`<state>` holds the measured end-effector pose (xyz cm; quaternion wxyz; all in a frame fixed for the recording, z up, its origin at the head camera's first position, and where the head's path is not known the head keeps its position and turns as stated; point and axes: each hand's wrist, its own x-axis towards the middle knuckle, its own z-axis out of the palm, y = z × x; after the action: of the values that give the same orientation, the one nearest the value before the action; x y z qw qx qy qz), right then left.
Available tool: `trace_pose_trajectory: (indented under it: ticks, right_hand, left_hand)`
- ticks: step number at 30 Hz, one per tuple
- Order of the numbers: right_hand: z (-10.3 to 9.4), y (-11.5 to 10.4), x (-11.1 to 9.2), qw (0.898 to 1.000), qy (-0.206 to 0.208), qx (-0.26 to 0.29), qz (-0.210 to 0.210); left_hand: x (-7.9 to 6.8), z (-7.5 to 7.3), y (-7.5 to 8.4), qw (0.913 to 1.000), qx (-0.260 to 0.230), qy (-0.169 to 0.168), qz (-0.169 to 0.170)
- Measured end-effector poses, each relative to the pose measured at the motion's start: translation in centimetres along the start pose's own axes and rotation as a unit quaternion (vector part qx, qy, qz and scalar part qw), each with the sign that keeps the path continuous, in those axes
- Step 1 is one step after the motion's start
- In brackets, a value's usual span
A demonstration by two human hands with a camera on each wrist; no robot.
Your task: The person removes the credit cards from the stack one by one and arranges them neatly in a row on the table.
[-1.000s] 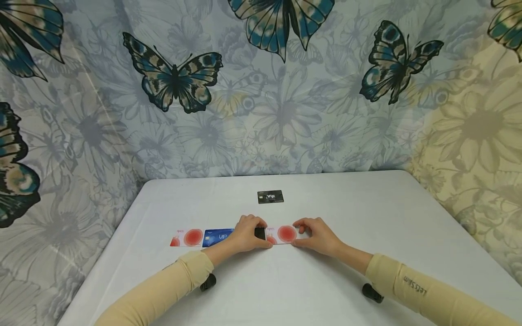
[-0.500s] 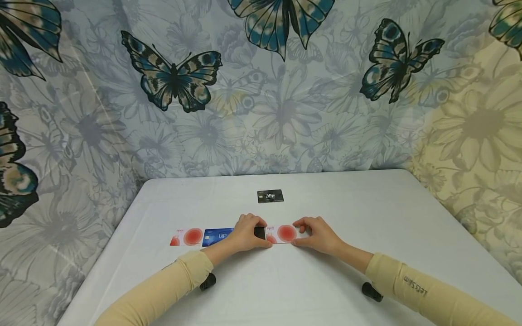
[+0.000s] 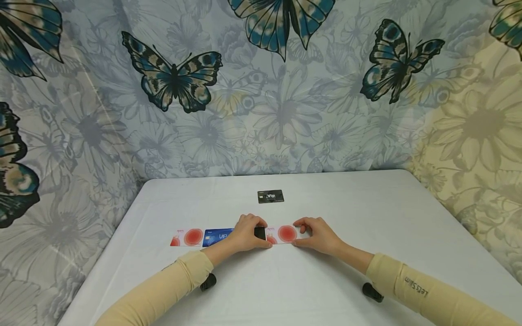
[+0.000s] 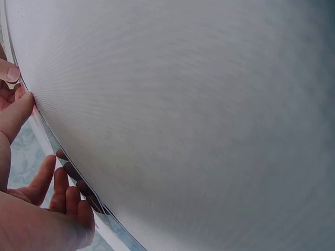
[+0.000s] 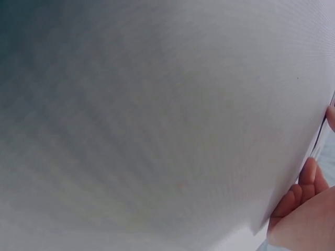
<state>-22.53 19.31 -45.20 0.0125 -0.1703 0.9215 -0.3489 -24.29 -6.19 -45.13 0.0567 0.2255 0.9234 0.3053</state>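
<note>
In the head view a row of cards lies on the white table. At its right end is a white-and-red card (image 3: 287,233). My left hand (image 3: 244,234) spans this card's left end, thumb at the near edge and forefinger at the far edge. Beneath that palm a black card (image 3: 259,232) partly shows. My right hand (image 3: 320,236) pinches the same white-and-red card by its right end, its other fingers curled. A blue card (image 3: 217,237) continues the row, half covered by the left hand. The wrist views show both hands (image 4: 39,219) (image 5: 303,209) low over the tabletop.
Another white-and-red card (image 3: 187,237) forms the left end of the row. Farther back, a black card marked Vip (image 3: 270,196) lies alone. The white table (image 3: 346,199) meets a butterfly-patterned cloth (image 3: 281,131) behind. Dark wrist-worn devices (image 3: 372,292) hang under both sleeves.
</note>
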Motion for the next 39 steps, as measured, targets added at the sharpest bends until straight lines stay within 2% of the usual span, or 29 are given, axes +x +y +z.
trace_pose_trajectory:
  ticks: [5,17,25,31,39]
  right_hand:
    - [-0.1,0.0,0.2,1.0,0.002,0.001,0.011]
    - [-0.3,0.0,0.5,1.0,-0.002,0.013,-0.017]
    - [-0.3,-0.4,0.9,1.0,-0.007,0.018,-0.001]
    - [-0.2,-0.7,1.4,1.0,-0.004,0.019,-0.024]
    - [0.0,-0.4,2.5,0.997,0.007,0.032,-0.065]
  left_hand:
    - [0.2,-0.1,-0.1,1.0,-0.001,0.002,0.004]
    - [0.1,-0.5,0.0,1.0,0.003,-0.005,0.005]
    - [-0.1,-0.7,0.1,0.9998,0.002,-0.002,0.02]
    - [0.1,-1.0,-0.1,0.9992,-0.023,0.003,0.034]
    - [0.6,-1.2,-0.4,0.9975,-0.031,0.016,0.061]
